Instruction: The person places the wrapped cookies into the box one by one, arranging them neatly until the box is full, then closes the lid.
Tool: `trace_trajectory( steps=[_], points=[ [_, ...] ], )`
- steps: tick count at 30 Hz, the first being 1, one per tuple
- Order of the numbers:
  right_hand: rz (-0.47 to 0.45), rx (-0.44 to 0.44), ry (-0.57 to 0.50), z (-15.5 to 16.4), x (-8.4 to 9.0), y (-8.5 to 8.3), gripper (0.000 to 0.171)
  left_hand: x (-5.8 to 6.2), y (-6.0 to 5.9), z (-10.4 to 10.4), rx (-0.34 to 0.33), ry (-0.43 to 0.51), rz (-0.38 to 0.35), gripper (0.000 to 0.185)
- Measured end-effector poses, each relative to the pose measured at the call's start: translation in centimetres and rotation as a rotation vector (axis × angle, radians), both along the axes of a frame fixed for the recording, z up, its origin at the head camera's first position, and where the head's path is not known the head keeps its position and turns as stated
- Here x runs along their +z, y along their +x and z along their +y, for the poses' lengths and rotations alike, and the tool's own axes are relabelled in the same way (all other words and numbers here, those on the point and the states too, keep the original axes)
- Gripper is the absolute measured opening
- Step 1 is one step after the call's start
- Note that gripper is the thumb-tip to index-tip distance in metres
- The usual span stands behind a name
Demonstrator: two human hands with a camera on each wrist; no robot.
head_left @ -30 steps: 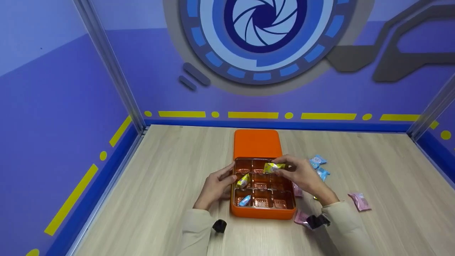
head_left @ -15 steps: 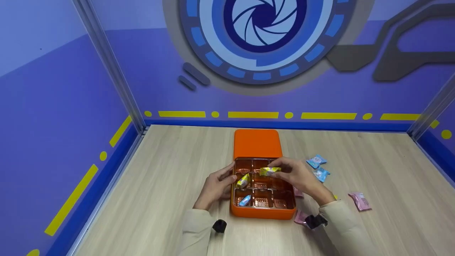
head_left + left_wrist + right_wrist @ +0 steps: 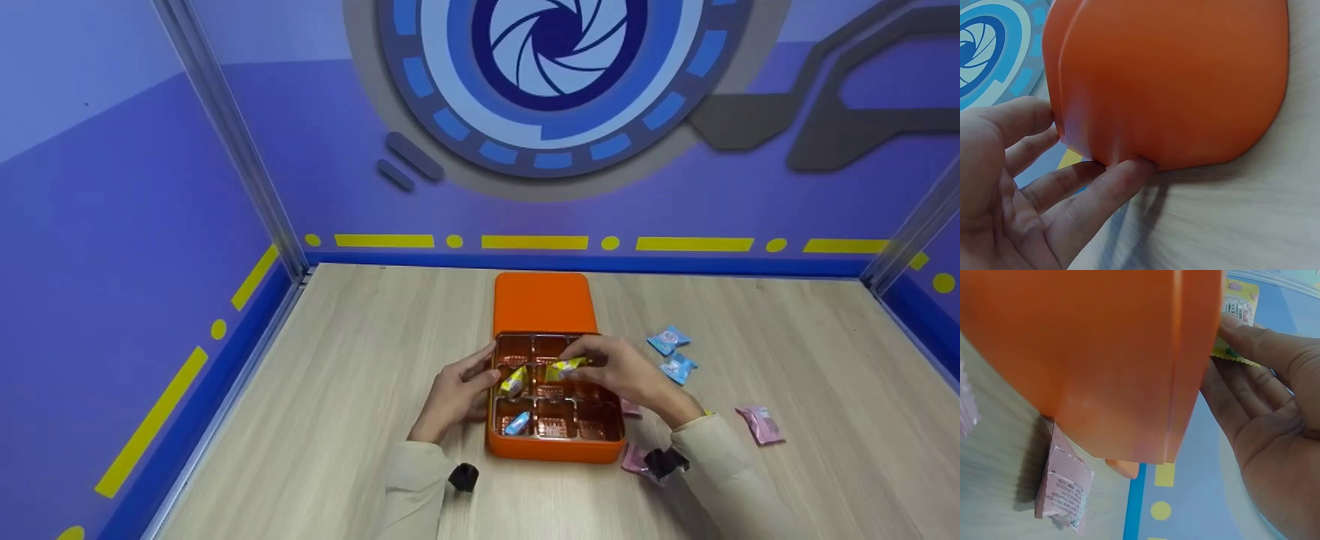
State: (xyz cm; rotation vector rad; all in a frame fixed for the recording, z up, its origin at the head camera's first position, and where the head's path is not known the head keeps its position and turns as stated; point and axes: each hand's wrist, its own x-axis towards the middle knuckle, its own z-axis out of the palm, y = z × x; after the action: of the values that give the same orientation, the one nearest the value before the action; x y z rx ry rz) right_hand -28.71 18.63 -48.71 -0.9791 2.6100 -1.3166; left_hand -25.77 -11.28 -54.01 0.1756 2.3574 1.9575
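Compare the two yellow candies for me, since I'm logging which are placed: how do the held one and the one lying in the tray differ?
The held yellow candy is pinched by the right hand over the orange tray's middle cells; the placed yellow candy lies free in a left-column cell, near the left hand. The held one lies nearly level, the placed one tilts. Both have yellow wrappers.

the head view looks forward and down at the orange box from above; both wrist views sit very close beside the orange box, sharing its side walls.
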Motion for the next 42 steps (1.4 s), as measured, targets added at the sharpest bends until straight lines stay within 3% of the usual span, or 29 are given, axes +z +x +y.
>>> trace_trajectory(
  steps=[9,20,42],
  points=[
    [0.004,0.036,0.047,-0.2,0.4,-0.3,0.021,0.0,0.0,-0.1,-0.018,-0.009,0.03,0.053],
    [0.017,0.085,0.114,-0.7,0.9,-0.6,0.018,-0.1,-0.1,0.1,0.003,-0.001,0.003,0.053],
    [0.05,0.172,0.147,-1.7,0.8,-1.0,0.019,-0.2,-0.1,0.0,-0.008,-0.004,0.028,0.053]
  ],
)
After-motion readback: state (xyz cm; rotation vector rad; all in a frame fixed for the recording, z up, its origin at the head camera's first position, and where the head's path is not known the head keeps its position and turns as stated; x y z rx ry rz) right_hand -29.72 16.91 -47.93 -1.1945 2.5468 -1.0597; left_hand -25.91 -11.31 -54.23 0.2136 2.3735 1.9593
